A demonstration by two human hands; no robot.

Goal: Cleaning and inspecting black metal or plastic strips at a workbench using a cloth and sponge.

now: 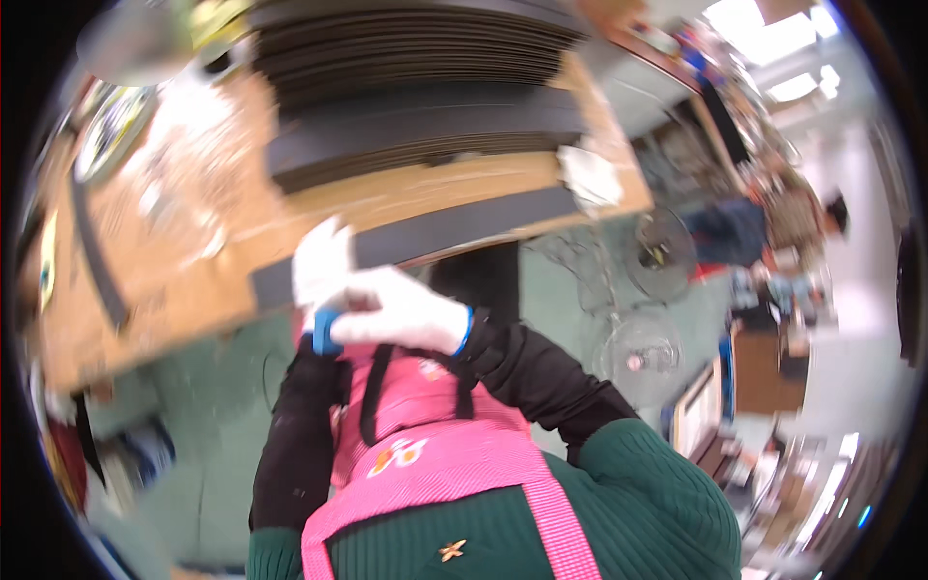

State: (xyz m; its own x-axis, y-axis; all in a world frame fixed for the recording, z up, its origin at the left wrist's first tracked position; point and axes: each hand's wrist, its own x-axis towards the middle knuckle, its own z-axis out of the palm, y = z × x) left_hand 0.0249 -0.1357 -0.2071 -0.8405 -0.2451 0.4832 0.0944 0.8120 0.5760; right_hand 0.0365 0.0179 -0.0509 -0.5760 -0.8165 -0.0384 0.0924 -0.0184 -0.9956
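Observation:
Both my hands wear white gloves. My left hand (322,253) lies on the near left end of a long black strip (454,224), its fingers stretched out and slightly blurred. Across the left wrist comes my right hand (401,307), thumb and fingers closed around a small blue piece (327,332). Whether that piece is loose or part of the left glove's cuff, I cannot tell. The strip runs along the table's front edge. Behind it stands a tall stack of dark flat boards (425,116).
The brown tabletop (208,290) carries a roll of tape (116,133), a narrow dark strip (97,246) and a crumpled white cloth (590,177). Standing fans (643,343) are on the green floor to the right. Farther right, a person (773,222) is near another workbench.

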